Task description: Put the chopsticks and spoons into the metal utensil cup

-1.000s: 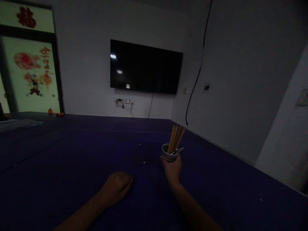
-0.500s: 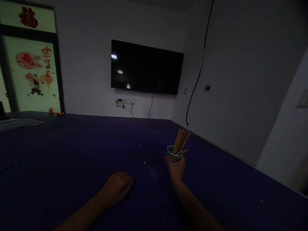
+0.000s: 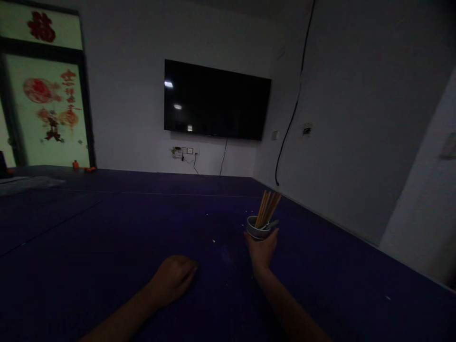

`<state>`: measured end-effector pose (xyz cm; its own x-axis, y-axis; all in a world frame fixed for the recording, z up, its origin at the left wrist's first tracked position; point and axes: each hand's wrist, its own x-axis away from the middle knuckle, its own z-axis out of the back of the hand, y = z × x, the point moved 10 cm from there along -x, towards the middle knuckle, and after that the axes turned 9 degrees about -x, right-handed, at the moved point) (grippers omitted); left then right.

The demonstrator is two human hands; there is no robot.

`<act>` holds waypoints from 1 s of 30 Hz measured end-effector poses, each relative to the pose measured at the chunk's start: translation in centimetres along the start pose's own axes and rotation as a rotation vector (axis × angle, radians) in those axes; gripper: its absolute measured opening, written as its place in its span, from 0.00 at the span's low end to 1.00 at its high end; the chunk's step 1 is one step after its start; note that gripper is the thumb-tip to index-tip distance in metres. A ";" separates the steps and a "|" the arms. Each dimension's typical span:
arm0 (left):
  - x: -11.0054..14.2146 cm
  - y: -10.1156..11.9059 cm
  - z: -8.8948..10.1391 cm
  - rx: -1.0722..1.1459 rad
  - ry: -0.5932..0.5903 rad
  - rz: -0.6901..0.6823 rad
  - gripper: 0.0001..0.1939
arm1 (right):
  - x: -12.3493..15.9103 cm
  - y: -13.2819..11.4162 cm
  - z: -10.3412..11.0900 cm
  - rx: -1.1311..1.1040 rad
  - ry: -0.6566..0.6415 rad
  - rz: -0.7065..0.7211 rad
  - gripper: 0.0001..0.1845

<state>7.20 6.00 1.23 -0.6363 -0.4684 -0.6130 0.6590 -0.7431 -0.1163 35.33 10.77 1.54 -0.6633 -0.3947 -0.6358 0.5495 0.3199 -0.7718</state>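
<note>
The dark blue table point(image 3: 142, 228) spreads beneath and around my grip; the wall-mounted television point(image 3: 217, 99) is well beyond it, to the left. My right hand point(image 3: 262, 251) sits around the near side of 1 grey cup point(image 3: 255, 231), thumb at its left, fingers at its right. Over the last 1 s, hand and cup shifted to the right; in the last 0.5 s the cup held position while the right-side fingers spread outward. Judgement: the cup has settled and the grip is probably loosening; remaining contact pressure cannot be told. My left hand point(image 3: 174, 275), left of the grip and nearer me, is loosely curled with no object visible. Wooden sticks point(image 3: 263, 209) lean right inside the cup, above the grip, beside 1 utensil handle point(image 3: 273, 223). A white scrap point(image 3: 213, 241) lies left of the grip.
</note>
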 end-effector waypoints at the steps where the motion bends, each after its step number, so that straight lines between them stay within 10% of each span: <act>1: 0.0 -0.1 -0.1 -0.001 -0.001 0.002 0.18 | 0.0 -0.5 0.6 0.025 0.042 -0.010 0.61; 9: -0.2 0.1 -0.1 -0.008 -0.014 0.009 0.18 | 1.6 -10.8 2.8 0.036 0.067 0.335 0.55; 14: -0.3 0.1 0.3 -0.030 0.001 0.029 0.15 | 9.7 -15.5 -2.4 -0.110 -0.593 0.809 0.25; 20: -0.3 -0.4 0.7 -0.008 0.005 0.075 0.14 | 16.7 -14.3 -6.4 -0.030 -1.085 0.805 0.20; 30: -0.3 0.0 0.7 0.011 -0.033 0.050 0.14 | 17.2 -12.5 -7.7 0.109 -1.261 0.646 0.19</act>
<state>7.14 5.81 1.94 -0.6157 -0.5205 -0.5916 0.6859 -0.7236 -0.0771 13.18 6.63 0.21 0.5733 -0.7172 -0.3962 0.6512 0.6923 -0.3109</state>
